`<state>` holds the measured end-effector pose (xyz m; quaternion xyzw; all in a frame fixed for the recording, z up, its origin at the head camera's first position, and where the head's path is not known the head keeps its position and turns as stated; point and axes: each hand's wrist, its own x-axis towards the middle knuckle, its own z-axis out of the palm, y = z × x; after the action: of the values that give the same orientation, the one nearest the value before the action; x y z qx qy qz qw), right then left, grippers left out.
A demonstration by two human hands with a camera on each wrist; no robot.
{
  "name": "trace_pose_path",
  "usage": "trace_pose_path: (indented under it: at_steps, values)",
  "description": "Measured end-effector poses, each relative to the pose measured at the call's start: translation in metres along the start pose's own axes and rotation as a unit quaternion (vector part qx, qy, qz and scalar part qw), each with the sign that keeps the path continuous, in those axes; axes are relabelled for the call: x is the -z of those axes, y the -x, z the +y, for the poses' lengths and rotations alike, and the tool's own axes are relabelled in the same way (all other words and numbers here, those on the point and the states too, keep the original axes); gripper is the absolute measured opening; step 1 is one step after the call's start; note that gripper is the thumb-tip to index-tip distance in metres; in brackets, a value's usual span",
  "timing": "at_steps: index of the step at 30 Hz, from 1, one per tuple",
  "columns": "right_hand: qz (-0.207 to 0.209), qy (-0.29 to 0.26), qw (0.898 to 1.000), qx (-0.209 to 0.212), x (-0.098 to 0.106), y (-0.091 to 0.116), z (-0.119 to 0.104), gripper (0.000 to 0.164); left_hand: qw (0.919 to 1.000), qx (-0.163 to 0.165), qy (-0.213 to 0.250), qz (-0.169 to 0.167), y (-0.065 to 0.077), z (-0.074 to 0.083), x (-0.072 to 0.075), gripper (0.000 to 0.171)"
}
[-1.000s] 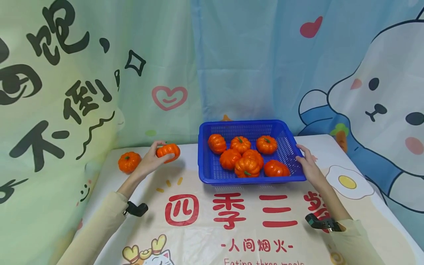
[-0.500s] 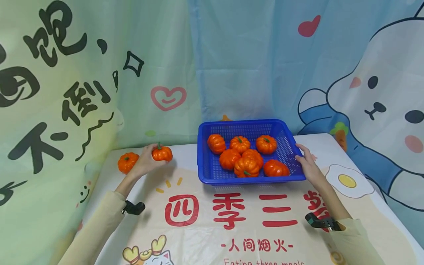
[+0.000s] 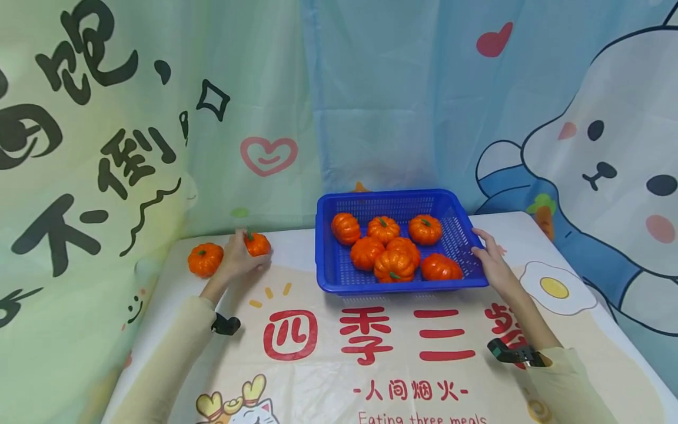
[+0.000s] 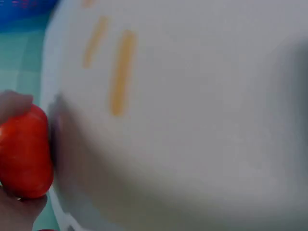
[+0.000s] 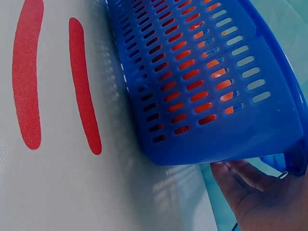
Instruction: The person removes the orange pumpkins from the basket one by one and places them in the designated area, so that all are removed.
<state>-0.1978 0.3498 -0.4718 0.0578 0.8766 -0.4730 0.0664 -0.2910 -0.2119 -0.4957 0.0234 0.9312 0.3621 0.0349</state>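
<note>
My left hand (image 3: 241, 256) grips a small orange pumpkin (image 3: 258, 244) with a green stem, low over the table's back left. In the left wrist view, fingers and thumb clasp that pumpkin (image 4: 24, 151) from two sides. A second pumpkin (image 3: 205, 259) sits just left of the hand. At centre stands a blue plastic basket (image 3: 402, 288) with slotted walls, holding several more pumpkins (image 3: 394, 265). My right hand (image 3: 498, 265) holds the basket's right rim; in the right wrist view its fingers (image 5: 231, 185) curl under the rim at the basket's corner.
A printed cloth (image 3: 392, 377) with red characters covers the table. Behind the basket hangs a pale curtain (image 3: 376, 118) with cartoon drawings, close along the table's back edge.
The left hand has moved left and down with its pumpkin, which has turned from tilted to stem up. My right hand and the basket have stayed in place.
</note>
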Motion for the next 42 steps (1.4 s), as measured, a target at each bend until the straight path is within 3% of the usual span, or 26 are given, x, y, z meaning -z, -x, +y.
trace_pose_path:
  at_steps: [4,16,24,31,38,42]
  values:
    - [0.005,0.0,1.0,0.001,0.003,-0.001,-0.001,0.06,0.9992,0.022,-0.031,-0.008,-0.003,0.002,-0.005,0.078]
    - [0.008,-0.001,1.0,0.007,0.007,-0.003,-0.006,0.06,0.9992,0.033,-0.023,-0.004,-0.003,0.007,-0.004,0.076]
    - [-0.002,0.0,1.0,0.002,0.002,0.003,0.001,0.06,0.9998,-0.002,0.013,0.012,0.005,0.005,0.0,0.063]
    - [-0.001,-0.002,1.0,-0.003,-0.003,0.009,0.006,0.061,0.9985,-0.027,0.042,0.024,0.013,0.01,0.004,0.07]
    - [0.009,0.01,1.0,0.006,-0.003,0.004,0.001,0.061,0.9923,-0.047,0.111,0.032,0.02,0.047,0.014,0.07]
    - [0.009,0.011,1.0,0.006,0.0,0.003,0.0,0.061,0.9898,-0.077,0.12,0.005,0.028,0.074,0.013,0.067]
